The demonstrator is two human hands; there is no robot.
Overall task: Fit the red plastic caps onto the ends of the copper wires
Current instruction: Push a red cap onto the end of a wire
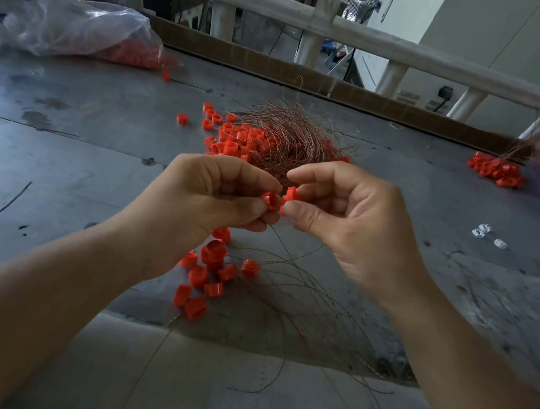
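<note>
Small red plastic caps (231, 147), 12 o'clock heap and 6 o'clock scatter: smooth, moulded, slight sheen.
Thin copper wires (292, 131), 12 o'clock tangle: bare metal, reddish-brown, faint glint.
Grey worktable top (79, 152): matt, scuffed, stained, scratched; material unclear.
Clear plastic bag (79, 24), 10 o'clock: thin film, glossy, crinkled.
Brown cardboard strip (246, 57), 12 o'clock edge: matt, papery.
White painted railing (253, 5), 12 o'clock: matt, worn.
Small white plastic pieces (483, 230), 3 o'clock: smooth.

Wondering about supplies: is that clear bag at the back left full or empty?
Neither: the bag holds red caps only at its right end; the rest sags.
</note>
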